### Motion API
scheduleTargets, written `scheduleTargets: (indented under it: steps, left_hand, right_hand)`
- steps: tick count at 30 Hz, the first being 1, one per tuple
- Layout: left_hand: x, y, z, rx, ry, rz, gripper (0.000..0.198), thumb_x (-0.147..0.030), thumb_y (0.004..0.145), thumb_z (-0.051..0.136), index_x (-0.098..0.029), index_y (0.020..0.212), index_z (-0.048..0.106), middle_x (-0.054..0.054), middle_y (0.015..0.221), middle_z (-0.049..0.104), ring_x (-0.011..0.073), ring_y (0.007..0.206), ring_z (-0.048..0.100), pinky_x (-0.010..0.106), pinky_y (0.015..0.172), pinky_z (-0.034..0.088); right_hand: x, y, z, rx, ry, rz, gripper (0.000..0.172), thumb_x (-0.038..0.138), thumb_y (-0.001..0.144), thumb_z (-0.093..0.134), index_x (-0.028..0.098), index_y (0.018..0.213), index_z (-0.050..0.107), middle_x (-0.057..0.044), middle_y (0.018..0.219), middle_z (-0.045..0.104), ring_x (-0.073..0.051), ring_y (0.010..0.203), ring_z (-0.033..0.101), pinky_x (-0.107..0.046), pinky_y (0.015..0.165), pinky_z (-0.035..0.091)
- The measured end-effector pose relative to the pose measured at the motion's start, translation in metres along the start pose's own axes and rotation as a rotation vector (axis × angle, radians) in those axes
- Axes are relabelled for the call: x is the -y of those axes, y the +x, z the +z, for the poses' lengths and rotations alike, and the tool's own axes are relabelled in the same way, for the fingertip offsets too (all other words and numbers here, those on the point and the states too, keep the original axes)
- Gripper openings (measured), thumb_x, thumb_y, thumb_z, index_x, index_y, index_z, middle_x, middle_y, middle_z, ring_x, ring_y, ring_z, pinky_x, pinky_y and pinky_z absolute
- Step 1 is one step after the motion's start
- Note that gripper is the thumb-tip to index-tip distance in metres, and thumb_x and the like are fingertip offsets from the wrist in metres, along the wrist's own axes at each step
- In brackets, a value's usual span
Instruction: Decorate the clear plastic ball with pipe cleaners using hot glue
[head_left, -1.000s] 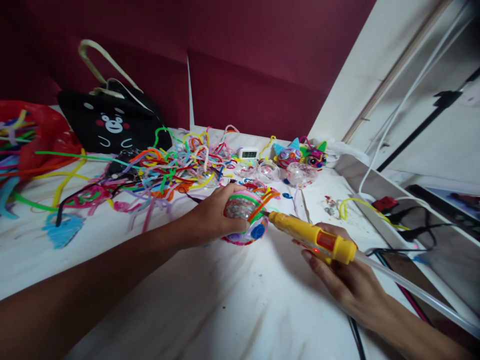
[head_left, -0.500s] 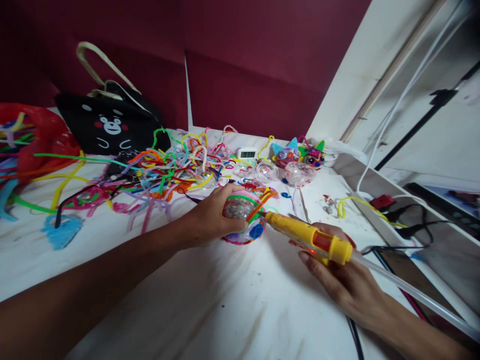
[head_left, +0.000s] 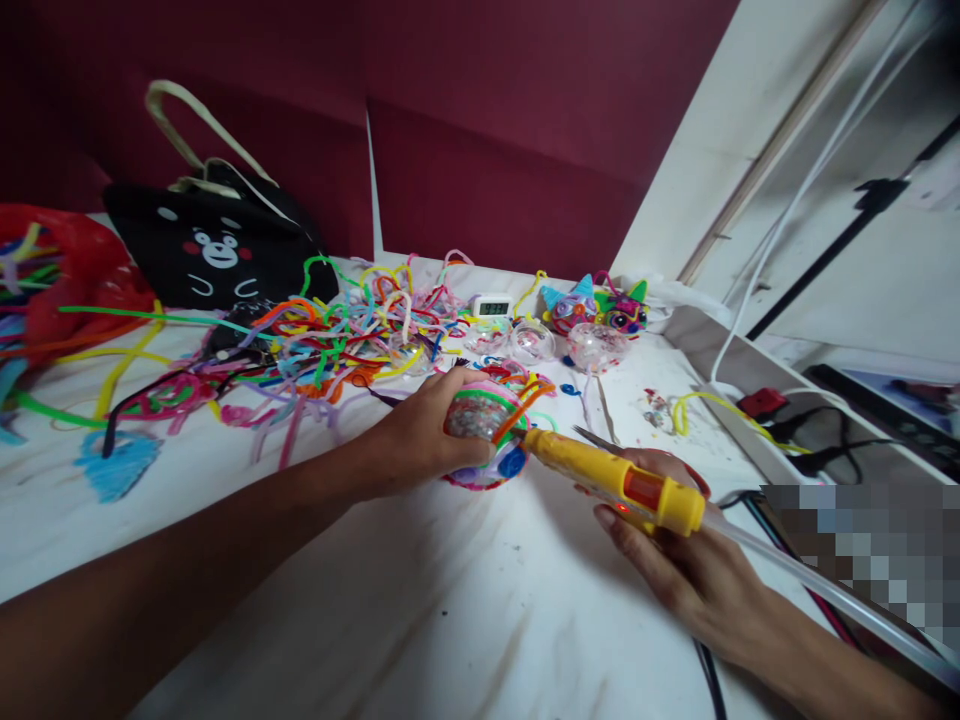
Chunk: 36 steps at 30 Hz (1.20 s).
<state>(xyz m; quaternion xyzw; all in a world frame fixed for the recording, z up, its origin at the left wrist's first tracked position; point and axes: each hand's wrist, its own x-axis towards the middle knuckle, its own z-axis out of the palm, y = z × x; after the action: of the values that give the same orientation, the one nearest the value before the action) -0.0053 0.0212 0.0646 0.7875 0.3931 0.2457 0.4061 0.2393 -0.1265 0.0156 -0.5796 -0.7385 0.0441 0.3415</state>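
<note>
My left hand [head_left: 424, 430] is closed around a clear ball [head_left: 487, 430] wrapped in coloured pipe cleaners, holding it down on the white table [head_left: 420, 590]. My right hand [head_left: 675, 555] grips a yellow glue gun [head_left: 611, 478] with a red light lit on its body. The gun's tip touches the right side of the ball. A clear glue stick [head_left: 817, 590] sticks out from the gun's back end toward the lower right.
A heap of loose pipe cleaners [head_left: 330, 330] lies behind the ball. A black bear-face bag [head_left: 214, 250] and a red bag [head_left: 52, 280] sit at the left. A small digital timer [head_left: 493, 307], clear balls [head_left: 532, 342] and two decorated figures [head_left: 596, 308] stand at the back. Cables [head_left: 810, 440] lie on the right.
The glue gun's tip has slid slightly left and closer against the ball. My left hand keeps its hold in the same place.
</note>
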Motion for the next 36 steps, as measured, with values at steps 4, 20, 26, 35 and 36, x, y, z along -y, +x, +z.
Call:
scheduleTargets:
  steps: [4,20,26,35,36]
  left_hand:
    - [-0.001,0.0,0.0,0.005,0.005,0.016,0.056,-0.028,0.066,0.067,-0.022,0.12,0.057,0.006,0.115,0.065,0.0251,0.099,0.064,0.037,0.086,0.053]
    - [-0.001,-0.001,-0.001,0.013,0.019,0.016,0.057,-0.029,0.067,0.067,-0.022,0.122,0.055,0.006,0.12,0.063,0.0254,0.102,0.063,0.037,0.088,0.053]
    - [-0.001,-0.001,-0.001,0.014,0.03,0.027,0.055,-0.028,0.067,0.066,-0.023,0.122,0.057,0.006,0.118,0.064,0.0254,0.099,0.064,0.037,0.087,0.053]
    - [0.0,0.0,-0.001,0.004,0.002,-0.04,0.061,-0.03,0.065,0.068,-0.023,0.124,0.055,0.006,0.114,0.067,0.0273,0.101,0.065,0.037,0.083,0.055]
    - [0.0,0.0,-0.001,0.011,-0.006,-0.039,0.061,-0.03,0.065,0.068,-0.023,0.124,0.054,0.006,0.115,0.067,0.0272,0.101,0.065,0.037,0.082,0.055]
  right_hand:
    - [-0.002,0.001,0.0,-0.024,-0.009,0.009,0.02,0.027,0.094,0.05,0.024,0.111,0.059,-0.008,0.104,0.064,-0.022,0.087,0.065,-0.035,0.073,0.056]
    - [0.007,0.004,-0.004,-0.004,-0.042,0.01,0.017,0.031,0.095,0.048,0.022,0.105,0.059,-0.007,0.098,0.068,-0.021,0.078,0.067,-0.035,0.069,0.057]
    - [0.007,-0.002,-0.002,0.012,-0.012,0.036,0.029,0.034,0.093,0.051,0.023,0.119,0.058,-0.01,0.106,0.068,-0.023,0.083,0.068,-0.037,0.076,0.058]
    - [0.015,0.014,-0.034,0.119,0.437,0.402,0.028,0.046,0.083,0.066,0.022,0.099,0.068,-0.007,0.087,0.072,-0.02,0.07,0.067,-0.026,0.053,0.055]
    - [0.018,0.015,-0.038,0.194,0.457,0.464,0.029,0.047,0.082,0.067,0.021,0.093,0.069,-0.005,0.077,0.069,-0.017,0.06,0.063,-0.023,0.046,0.05]
